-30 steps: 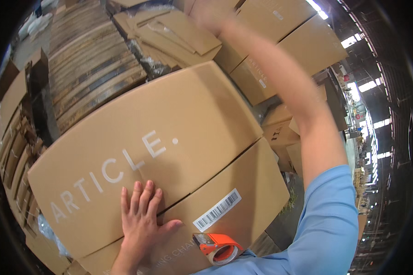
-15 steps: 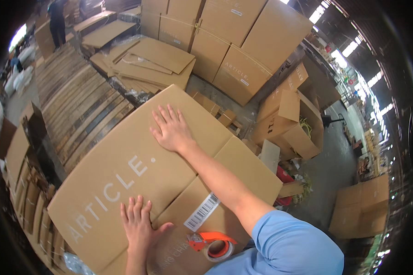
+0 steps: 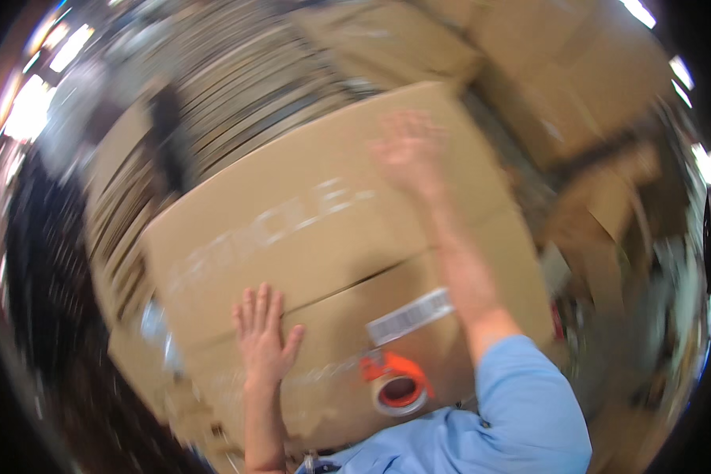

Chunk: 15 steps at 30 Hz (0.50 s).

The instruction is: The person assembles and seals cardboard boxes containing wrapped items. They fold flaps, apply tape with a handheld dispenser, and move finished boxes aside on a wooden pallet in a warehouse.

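A large brown cardboard box (image 3: 324, 261) with pale lettering lies before me, its top flaps meeting along a seam. My left hand (image 3: 265, 340) rests flat on the near flap close to the seam, fingers spread, holding nothing. Farther off to the right, my right hand (image 3: 413, 154) lies open on the far flap; motion blurs its fingers. Between my arms, an orange tape dispenser (image 3: 395, 383) with a roll of tape sits on the box near my body. A white barcode label (image 3: 409, 316) is stuck on the box just beyond it.
Slatted wooden pallets (image 3: 249, 87) stand past the box's far edge. Flat cardboard sheets (image 3: 387, 39) lie beyond, and big stacked cartons (image 3: 577, 71) rise at the far right. An open carton (image 3: 600, 209) is on the right. Much of the surroundings is smeared by motion.
The whole view has swung, so the box, tape dispenser and both hands appear farther right and turned clockwise. Both hands stay flat on the box in about the same places.
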Motion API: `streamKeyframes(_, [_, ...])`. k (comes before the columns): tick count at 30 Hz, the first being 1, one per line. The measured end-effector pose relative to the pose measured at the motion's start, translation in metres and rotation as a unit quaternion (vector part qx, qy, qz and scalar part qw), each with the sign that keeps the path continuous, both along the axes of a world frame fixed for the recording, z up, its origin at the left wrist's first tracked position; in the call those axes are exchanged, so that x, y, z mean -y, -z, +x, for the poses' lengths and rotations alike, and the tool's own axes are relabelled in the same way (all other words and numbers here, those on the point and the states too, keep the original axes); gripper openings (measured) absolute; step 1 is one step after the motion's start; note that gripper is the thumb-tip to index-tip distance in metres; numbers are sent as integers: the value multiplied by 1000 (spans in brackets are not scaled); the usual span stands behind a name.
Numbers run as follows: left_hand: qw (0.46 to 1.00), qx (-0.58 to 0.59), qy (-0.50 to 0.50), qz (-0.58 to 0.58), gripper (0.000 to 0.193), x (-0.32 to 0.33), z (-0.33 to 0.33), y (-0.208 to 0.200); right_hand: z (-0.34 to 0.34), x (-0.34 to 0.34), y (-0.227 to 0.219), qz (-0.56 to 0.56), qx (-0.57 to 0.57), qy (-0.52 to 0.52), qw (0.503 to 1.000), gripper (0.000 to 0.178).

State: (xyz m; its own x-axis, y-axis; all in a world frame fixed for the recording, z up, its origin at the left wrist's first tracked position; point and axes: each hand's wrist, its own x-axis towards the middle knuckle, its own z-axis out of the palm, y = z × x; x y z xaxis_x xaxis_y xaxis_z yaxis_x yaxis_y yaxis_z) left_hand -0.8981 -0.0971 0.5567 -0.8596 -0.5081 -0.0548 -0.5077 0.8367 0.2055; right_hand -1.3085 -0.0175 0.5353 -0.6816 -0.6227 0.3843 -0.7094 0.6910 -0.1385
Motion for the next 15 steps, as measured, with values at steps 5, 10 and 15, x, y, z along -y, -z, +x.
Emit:
streamKeyframes(5, [946,-21,-318,-55,62,-97,207,5,-17,-18,-2,144,54,64,986,64])
streamKeyframes(10, [172,-582,-794,22,71,-346,400,78,-13,-15,5,174,48,62,982,66])
streamKeyframes(15, [266,-726,-633,30,57,-218,305,157,-46,-17,49,163,25,33,986,66])
